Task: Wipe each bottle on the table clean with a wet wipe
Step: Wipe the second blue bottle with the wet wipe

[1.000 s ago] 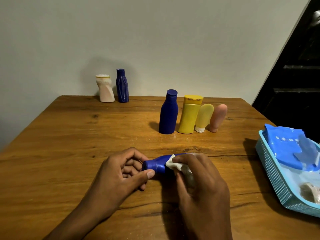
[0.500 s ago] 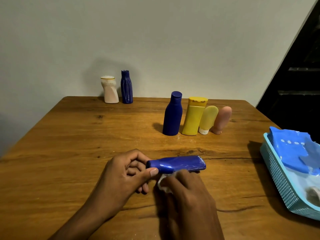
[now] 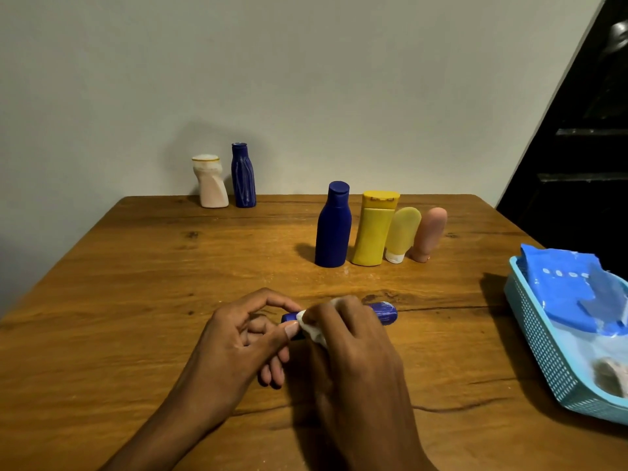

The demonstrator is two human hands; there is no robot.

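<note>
A small blue bottle lies on its side on the wooden table, mostly covered by my hands. My left hand pinches its cap end between thumb and forefinger. My right hand curls over the bottle's body and presses a white wet wipe against it. Behind stand a dark blue bottle, a yellow bottle, a pale yellow tube and a pink tube. At the far edge stand a white bottle and a ribbed blue bottle.
A light blue mesh basket sits at the right edge, holding a blue wet-wipe pack and a crumpled used wipe. A grey wall rises behind the table; a dark stairway lies to the right.
My right hand with the wipe has moved back up over the bottle's body, covering most of it. My left hand keeps its hold on the cap end.
</note>
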